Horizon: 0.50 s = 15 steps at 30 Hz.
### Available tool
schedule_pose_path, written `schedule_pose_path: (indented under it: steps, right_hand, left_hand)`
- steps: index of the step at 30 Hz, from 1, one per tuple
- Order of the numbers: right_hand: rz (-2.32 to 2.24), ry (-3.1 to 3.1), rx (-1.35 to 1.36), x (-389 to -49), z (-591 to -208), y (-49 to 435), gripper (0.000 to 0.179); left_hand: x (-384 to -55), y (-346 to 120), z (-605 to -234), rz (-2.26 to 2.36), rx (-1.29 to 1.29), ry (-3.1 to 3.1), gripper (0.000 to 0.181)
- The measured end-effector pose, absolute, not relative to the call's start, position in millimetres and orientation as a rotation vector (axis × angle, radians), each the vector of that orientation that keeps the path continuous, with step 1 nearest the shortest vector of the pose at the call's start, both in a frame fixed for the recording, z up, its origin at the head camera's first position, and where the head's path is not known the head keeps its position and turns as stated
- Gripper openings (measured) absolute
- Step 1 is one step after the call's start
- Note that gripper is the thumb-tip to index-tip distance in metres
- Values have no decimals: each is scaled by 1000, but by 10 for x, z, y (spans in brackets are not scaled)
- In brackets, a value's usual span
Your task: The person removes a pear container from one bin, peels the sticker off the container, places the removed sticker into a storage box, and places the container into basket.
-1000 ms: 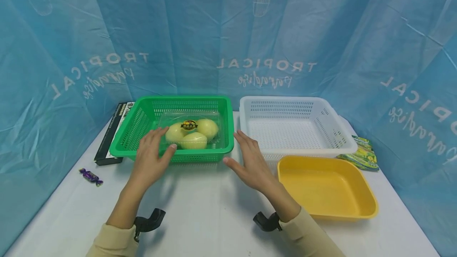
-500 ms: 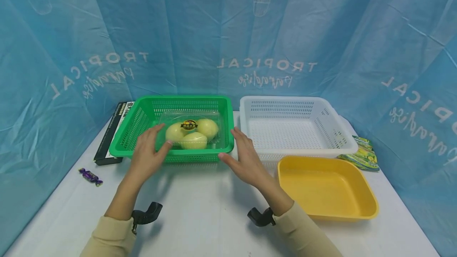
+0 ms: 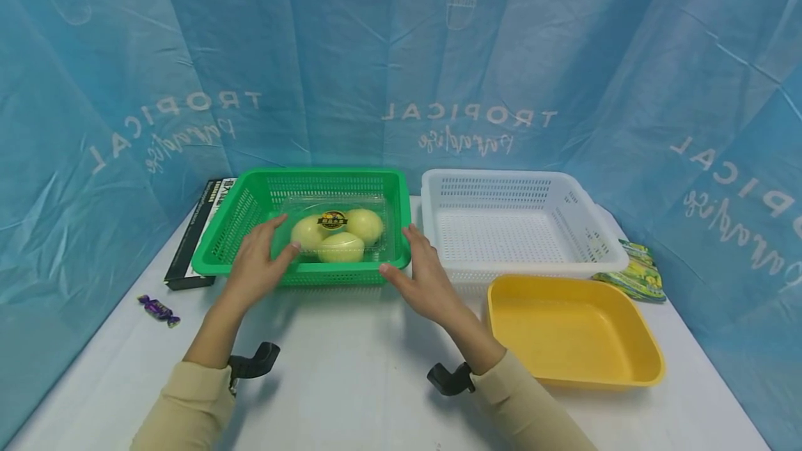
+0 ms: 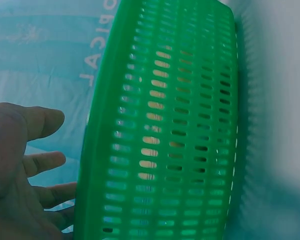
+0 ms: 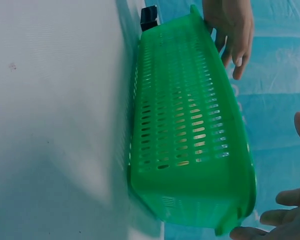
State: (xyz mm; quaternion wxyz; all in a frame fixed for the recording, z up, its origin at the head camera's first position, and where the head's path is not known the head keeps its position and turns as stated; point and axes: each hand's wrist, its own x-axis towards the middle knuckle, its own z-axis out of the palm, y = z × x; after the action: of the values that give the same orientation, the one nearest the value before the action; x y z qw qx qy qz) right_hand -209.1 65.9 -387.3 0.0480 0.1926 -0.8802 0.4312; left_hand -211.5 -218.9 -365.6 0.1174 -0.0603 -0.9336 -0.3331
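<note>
In the head view, a green plastic basket (image 3: 351, 268) stands at the back of the table, left of centre. Inside it lies a clear plastic box (image 3: 376, 254) with a dark label (image 3: 332, 220) and pale yellow-green fruits (image 3: 341, 248) in it. My left hand (image 3: 253, 270) hovers over the basket's front left part, fingers spread. At the front right corner is my right hand (image 3: 427, 285), its fingers loosely extended and holding nothing. Seen from the right wrist, the fingertips of the right hand (image 5: 290, 215) come right up to the rim.
A white basket (image 3: 539, 268) stands right of the green one, with a yellow tray (image 3: 570, 329) in front of it. A green and yellow packet (image 3: 639, 273) lies at the far right. On the left are a black and white box (image 3: 191, 242) and a purple wrapped candy (image 3: 159, 309).
Both hands have shifted slightly left, and the wrists have come a little forward over the table. The baskets, box and tray stay where they were.
</note>
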Motion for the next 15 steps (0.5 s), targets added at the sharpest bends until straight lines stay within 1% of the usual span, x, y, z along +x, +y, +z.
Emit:
schedule_pose_path:
  steps: [15]
  right_hand:
    - [1285, -2675, 542, -2166, -3961, 555, 80]
  left_hand:
    - [-2326, -2382, -3661, -946, -205, -2827, 60]
